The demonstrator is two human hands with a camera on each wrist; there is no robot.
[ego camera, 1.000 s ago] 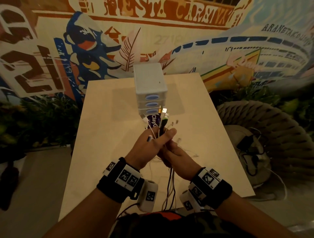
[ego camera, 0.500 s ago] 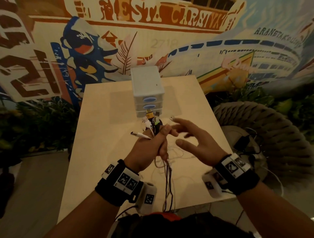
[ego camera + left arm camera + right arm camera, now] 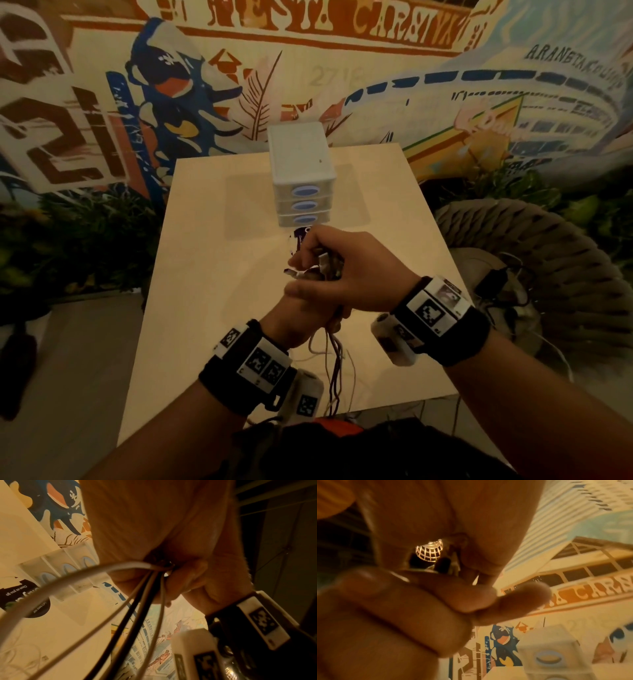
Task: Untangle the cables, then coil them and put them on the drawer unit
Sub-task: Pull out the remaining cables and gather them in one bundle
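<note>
Thin white and dark cables (image 3: 133, 601) bunched in left hand (image 3: 301, 318)

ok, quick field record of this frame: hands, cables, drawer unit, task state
left hand: grips the cables in a bunch, below the right hand
right hand: fingers curled over the bundle's plug ends
cables: several light and dark strands hang from the left fist past the table edge; not coiled
drawer unit: white, three drawers, upright on the table beyond the hands; nothing on top
task state: cables not yet on the unit
</note>
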